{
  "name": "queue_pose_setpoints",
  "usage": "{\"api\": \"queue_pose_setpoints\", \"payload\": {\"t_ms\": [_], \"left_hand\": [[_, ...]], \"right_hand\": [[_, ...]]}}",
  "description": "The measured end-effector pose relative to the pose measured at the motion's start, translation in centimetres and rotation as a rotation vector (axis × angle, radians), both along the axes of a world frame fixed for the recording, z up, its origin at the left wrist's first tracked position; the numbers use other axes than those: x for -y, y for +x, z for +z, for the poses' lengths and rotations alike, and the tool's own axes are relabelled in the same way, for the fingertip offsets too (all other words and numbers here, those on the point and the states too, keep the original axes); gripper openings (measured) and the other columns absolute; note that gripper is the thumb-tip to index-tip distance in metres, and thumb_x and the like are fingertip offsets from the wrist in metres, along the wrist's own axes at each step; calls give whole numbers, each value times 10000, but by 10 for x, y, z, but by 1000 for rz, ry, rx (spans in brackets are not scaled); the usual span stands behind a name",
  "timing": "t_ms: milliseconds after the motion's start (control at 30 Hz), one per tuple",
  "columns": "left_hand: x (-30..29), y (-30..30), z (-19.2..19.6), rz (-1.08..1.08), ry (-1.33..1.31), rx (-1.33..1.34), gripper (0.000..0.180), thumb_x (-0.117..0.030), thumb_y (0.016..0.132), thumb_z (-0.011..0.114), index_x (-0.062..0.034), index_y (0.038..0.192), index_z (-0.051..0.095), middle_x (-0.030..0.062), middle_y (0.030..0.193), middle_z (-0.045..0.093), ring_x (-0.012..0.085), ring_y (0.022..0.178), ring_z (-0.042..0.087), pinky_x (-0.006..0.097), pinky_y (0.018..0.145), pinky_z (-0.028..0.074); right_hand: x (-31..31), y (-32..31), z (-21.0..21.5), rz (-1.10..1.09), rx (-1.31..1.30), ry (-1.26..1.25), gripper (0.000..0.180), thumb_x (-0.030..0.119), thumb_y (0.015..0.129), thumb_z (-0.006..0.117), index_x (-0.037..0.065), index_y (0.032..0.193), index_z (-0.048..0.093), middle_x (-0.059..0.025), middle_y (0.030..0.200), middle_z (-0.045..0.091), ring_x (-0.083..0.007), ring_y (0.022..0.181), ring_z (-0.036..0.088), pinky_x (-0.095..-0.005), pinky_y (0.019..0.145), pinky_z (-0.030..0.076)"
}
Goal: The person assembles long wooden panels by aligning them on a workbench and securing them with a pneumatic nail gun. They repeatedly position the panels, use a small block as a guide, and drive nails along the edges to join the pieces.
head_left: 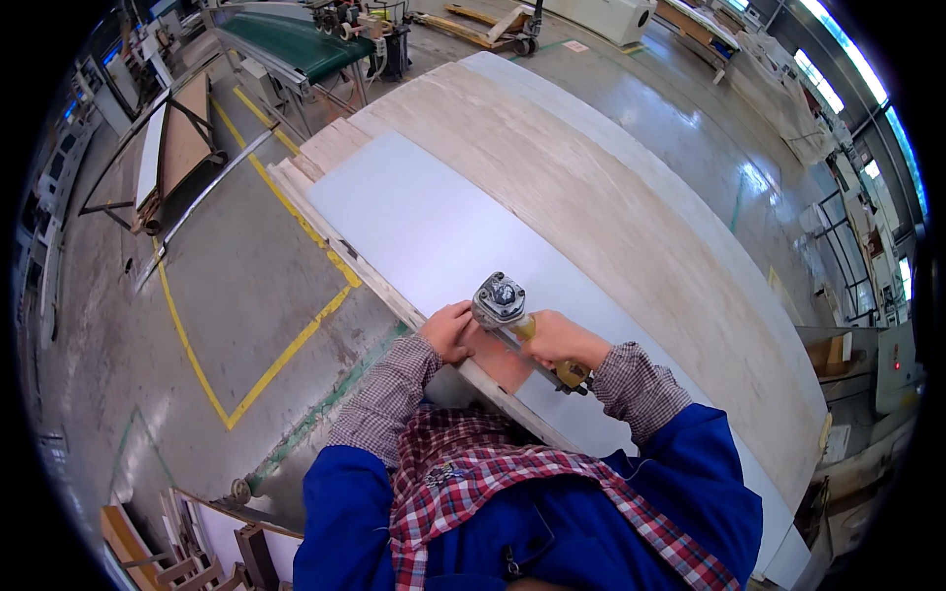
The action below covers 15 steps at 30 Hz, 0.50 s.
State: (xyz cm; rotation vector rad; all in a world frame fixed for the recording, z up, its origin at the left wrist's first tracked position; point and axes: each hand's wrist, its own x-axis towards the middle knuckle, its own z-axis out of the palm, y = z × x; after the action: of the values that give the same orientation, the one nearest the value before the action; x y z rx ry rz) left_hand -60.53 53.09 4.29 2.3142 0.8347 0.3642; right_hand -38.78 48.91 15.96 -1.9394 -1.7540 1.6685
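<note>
My right hand is wrapped round the yellowish handle of a nail gun, its round metal head pointing up. Beneath the tool lies a small reddish-brown board piece at the near edge of the stack. My left hand is closed at this piece's left end, thumb and fingers curled by the tool's head. The exact contact of the fingers is partly hidden. Under both hands stretches a long white panel, lying on a larger pale wood sheet. The gun's nose is hidden by its head.
A green-belted conveyor stands at the far left. Boards lean on a metal rack on the left. A yellow pallet truck is at the back. Yellow floor lines run beside the stack. Wood offcuts lie at lower left.
</note>
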Motion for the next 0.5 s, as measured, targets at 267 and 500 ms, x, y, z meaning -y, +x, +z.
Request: {"api": "queue_pose_setpoints", "payload": {"t_ms": [267, 500], "left_hand": [[52, 50, -28, -82, -8, -14, 857, -354, 540, 805, 34, 1209, 436, 187, 1289, 385, 328, 1190, 387, 368, 1003, 341], [105, 103, -31, -71, 4, 32, 934, -439, 498, 815, 35, 1209, 438, 202, 1301, 372, 344, 1194, 379, 373, 1010, 330]], "right_hand": [[71, 52, 5, -18, 39, 13, 144, 74, 670, 564, -17, 781, 563, -54, 514, 532, -124, 423, 499, -271, 415, 398], [131, 96, 11, -50, 40, 63, 158, 76, 671, 559, -12, 801, 575, -58, 527, 541, -133, 428, 503, -274, 413, 399]]}}
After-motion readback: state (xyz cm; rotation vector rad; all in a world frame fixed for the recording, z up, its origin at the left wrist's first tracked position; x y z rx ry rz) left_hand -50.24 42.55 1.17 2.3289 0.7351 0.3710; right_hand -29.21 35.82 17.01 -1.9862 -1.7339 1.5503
